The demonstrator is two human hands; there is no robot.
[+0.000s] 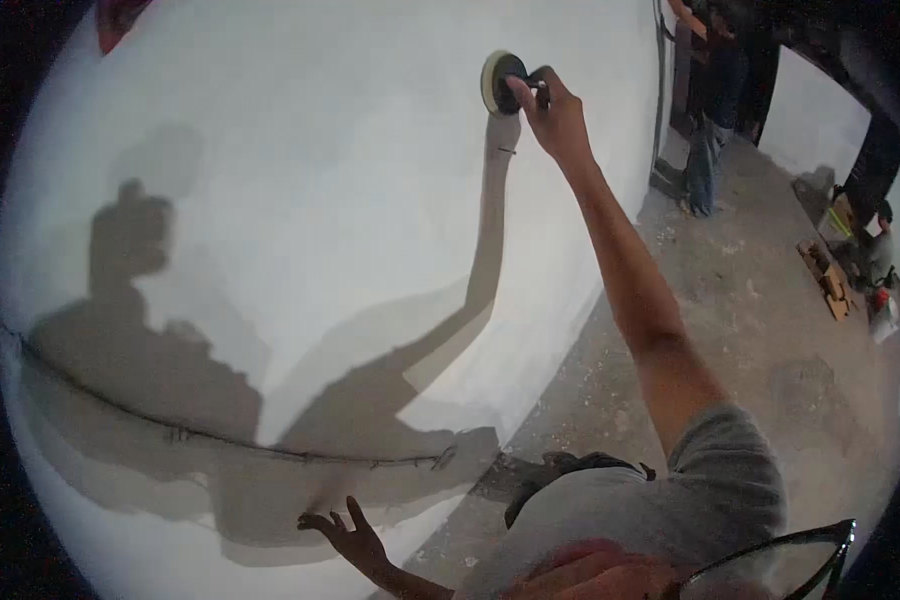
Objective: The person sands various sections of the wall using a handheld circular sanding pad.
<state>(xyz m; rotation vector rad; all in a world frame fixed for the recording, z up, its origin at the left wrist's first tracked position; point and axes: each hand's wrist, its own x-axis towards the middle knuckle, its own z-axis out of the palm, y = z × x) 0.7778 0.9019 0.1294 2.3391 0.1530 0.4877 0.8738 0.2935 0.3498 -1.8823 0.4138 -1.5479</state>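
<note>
High on the white wall (pixel 370 200), my right hand (pixel 553 112) grips a round black disc tool (pixel 511 82) by its back. The tool's pale yellow pad edge faces the wall surface. Below it, a short dark mark (pixel 507 151) shows on the wall within the arm's shadow. My left hand (pixel 353 538) is low near the wall with its fingers spread and nothing in it. Just above that hand, a dark curved line (pixel 240 441) with small tick marks runs across the wall.
A standing person (pixel 708 150) is at the upper right, and another person (pixel 880 245) is low at the far right. Tools and a brown wooden piece (pixel 827 280) lie on the concrete floor (pixel 740 330). A black-framed object (pixel 830 555) is at the lower right.
</note>
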